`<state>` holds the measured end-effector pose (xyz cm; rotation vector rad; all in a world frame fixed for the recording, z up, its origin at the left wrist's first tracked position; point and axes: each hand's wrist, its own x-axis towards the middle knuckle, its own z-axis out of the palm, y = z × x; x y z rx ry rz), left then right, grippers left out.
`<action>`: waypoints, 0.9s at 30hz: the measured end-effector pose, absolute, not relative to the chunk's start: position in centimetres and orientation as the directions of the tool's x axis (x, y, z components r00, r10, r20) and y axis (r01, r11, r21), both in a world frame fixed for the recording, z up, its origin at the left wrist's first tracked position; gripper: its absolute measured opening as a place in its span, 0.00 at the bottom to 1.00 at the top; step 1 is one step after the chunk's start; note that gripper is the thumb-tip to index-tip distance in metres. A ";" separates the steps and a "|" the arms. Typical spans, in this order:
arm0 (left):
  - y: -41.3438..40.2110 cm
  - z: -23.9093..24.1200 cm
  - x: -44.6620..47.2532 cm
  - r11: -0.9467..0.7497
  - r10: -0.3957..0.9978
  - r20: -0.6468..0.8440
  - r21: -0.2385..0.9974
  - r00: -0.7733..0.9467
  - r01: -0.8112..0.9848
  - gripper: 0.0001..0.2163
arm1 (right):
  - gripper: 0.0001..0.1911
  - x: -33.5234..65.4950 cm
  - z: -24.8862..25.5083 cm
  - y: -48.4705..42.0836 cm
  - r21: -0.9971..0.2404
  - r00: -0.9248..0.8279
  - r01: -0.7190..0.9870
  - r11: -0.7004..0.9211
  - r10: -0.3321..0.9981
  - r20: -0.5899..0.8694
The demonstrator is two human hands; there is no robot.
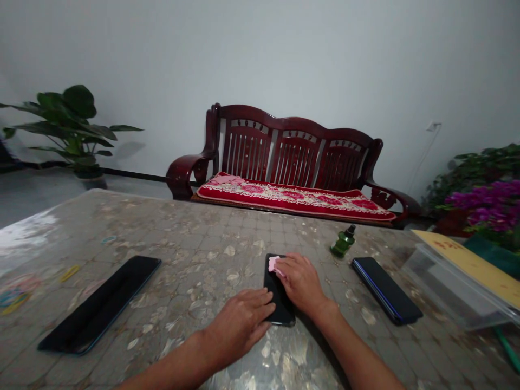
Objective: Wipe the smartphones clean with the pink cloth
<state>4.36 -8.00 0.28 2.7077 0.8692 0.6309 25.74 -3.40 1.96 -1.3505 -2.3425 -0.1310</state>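
Note:
A black smartphone (280, 304) lies on the table in front of me, screen side up. My left hand (245, 315) holds its lower left edge, the fingertips resting over the side of the screen. My right hand (303, 281) presses a small pink cloth (273, 264) against the upper part of the screen, fingers closed over it. Part of the cloth is hidden under those fingers. A small green spray bottle (343, 242) stands upright beyond my right hand. To its right lies a dark stack of what look like phones (385, 290).
A black tablet-like slab (103, 303) lies at left, with coloured bands (18, 292) beyond it. At right stands a clear plastic box (450, 290) with a yellow sheet (473, 260) on top. Past the patterned table (195, 238) is a wooden bench (292, 157).

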 end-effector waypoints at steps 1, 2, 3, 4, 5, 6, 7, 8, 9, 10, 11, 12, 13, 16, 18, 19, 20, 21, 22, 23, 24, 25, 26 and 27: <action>-8.0 0.2 4.3 -0.799 0.596 0.329 0.337 0.733 0.498 0.14 | 0.12 25.7 2.0 -3.3 -0.125 -0.405 0.862 0.491 0.816 0.411; -8.0 0.2 4.3 -0.798 0.596 0.327 0.337 0.733 0.499 0.15 | 0.13 25.7 2.0 -3.1 -0.121 -0.379 0.879 0.461 0.830 0.409; -8.0 0.2 4.3 -0.799 0.596 0.326 0.338 0.734 0.498 0.15 | 0.13 25.6 2.0 -3.0 -0.118 -0.362 0.890 0.439 0.841 0.402; -8.0 0.2 4.3 -0.799 0.595 0.326 0.338 0.735 0.497 0.15 | 0.13 25.5 2.0 -2.9 -0.117 -0.356 0.895 0.430 0.848 0.393; -8.0 0.2 4.3 -0.800 0.594 0.325 0.338 0.736 0.496 0.15 | 0.13 25.3 2.1 -2.8 -0.117 -0.363 0.893 0.434 0.849 0.383; -8.0 0.3 4.4 -0.800 0.594 0.324 0.339 0.736 0.496 0.14 | 0.13 25.1 2.1 -2.8 -0.117 -0.381 0.885 0.450 0.846 0.373; -8.0 0.4 4.4 -0.799 0.594 0.323 0.339 0.736 0.496 0.14 | 0.12 24.9 2.2 -2.8 -0.116 -0.406 0.873 0.473 0.839 0.363; -8.0 0.4 4.4 -0.798 0.595 0.323 0.339 0.736 0.497 0.14 | 0.12 24.7 2.3 -2.8 -0.114 -0.431 0.861 0.495 0.830 0.353; -8.0 0.5 4.4 -0.798 0.596 0.321 0.340 0.736 0.498 0.14 | 0.11 24.5 2.3 -2.9 -0.111 -0.450 0.852 0.512 0.824 0.345; -8.0 0.5 4.4 -0.797 0.597 0.318 0.340 0.737 0.499 0.14 | 0.11 24.4 2.4 -2.9 -0.109 -0.460 0.847 0.520 0.821 0.339; -8.0 0.5 4.4 -0.797 0.596 0.315 0.341 0.739 0.498 0.14 | 0.10 24.3 2.4 -2.9 -0.108 -0.462 0.847 0.521 0.820 0.338; -8.0 0.5 4.4 -0.797 0.596 0.311 0.342 0.740 0.498 0.14 | 0.10 24.2 2.4 -2.9 -0.108 -0.457 0.848 0.518 0.820 0.344; -8.0 0.5 4.4 -0.796 0.596 0.308 0.345 0.741 0.497 0.14 | 0.11 24.2 2.4 -2.8 -0.111 -0.450 0.850 0.515 0.820 0.354; -8.0 0.4 4.4 -0.791 0.603 0.314 0.359 0.733 0.496 0.14 | 0.12 24.2 2.4 -2.7 -0.118 -0.445 0.846 0.520 0.811 0.381; -8.0 0.4 4.4 -0.787 0.608 0.324 0.370 0.725 0.494 0.14 | 0.10 24.2 2.4 -2.8 -0.119 -0.454 0.840 0.529 0.807 0.376; -8.0 0.4 4.4 -0.786 0.608 0.328 0.373 0.723 0.492 0.14 | 0.08 24.3 2.4 -3.0 -0.120 -0.468 0.833 0.540 0.804 0.368; -8.1 0.5 4.5 -0.785 0.609 0.331 0.376 0.721 0.492 0.13 | 0.07 24.3 2.3 -3.2 -0.123 -0.484 0.822 0.556 0.796 0.362; -8.1 0.5 4.5 -0.786 0.609 0.332 0.378 0.721 0.490 0.13 | 0.06 24.4 2.3 -3.3 -0.126 -0.501 0.809 0.574 0.786 0.362; -8.1 0.6 4.5 -0.786 0.608 0.332 0.378 0.721 0.489 0.13 | 0.06 24.5 2.3 -3.4 -0.129 -0.516 0.796 0.591 0.774 0.366; -8.1 0.6 4.6 -0.787 0.607 0.333 0.375 0.721 0.489 0.13 | 0.06 24.5 2.2 -3.5 -0.128 -0.525 0.788 0.602 0.766 0.371; -8.1 0.7 4.6 -0.790 0.605 0.334 0.368 0.723 0.491 0.13 | 0.06 24.6 2.2 -3.5 -0.123 -0.527 0.787 0.604 0.763 0.375; -8.0 0.6 4.5 -0.792 0.603 0.333 0.359 0.725 0.493 0.13 | 0.07 24.7 2.3 -3.4 -0.116 -0.517 0.797 0.592 0.769 0.376; -8.0 0.6 4.5 -0.796 0.599 0.335 0.349 0.727 0.495 0.13 | 0.07 24.8 2.3 -3.2 -0.107 -0.498 0.815 0.570 0.782 0.375; -8.0 0.5 4.5 -0.798 0.597 0.336 0.339 0.729 0.498 0.13 | 0.07 24.8 2.4 -3.1 -0.099 -0.475 0.834 0.542 0.798 0.371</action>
